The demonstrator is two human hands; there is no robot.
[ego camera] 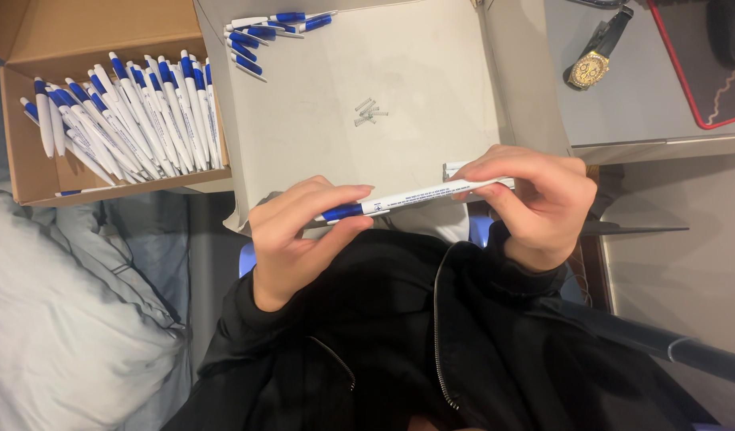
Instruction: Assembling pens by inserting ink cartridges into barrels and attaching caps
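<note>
Head view, looking down onto a lap. A pale grey flat cardboard sheet (399,96) is laid across the lap as a work surface; its near edge is met by both hands, and its middle is largely bare, offering open room between the hands and the far edge. Near the centre of the sheet a small cluster of thin metal springs (369,111) is seen, well apart from the hands. At the far left corner of the sheet a short row of white-and-blue plastic pens (260,30) is laid. Just beside the sheet's left edge an open brown cardboard box (32,172) is set, filled with a fanned heap of further white-and-blue pens (128,120). Beyond the sheet's right edge a gold-coloured wristwatch with a dark strap (592,65) is placed on a grey desk top (622,112). A slim white plastic pen with a blue grip section (411,198) is held level above the near edge of the sheet, spanning the gap between the hands. Its blue end is pinched by the curled fingers and thumb of the left hand (295,235); its white end is enclosed by the closed fingers of the right hand (535,195), where a second small white part is possibly also held, though this is hidden. A black zipped jacket (399,335) fills the foreground.
</note>
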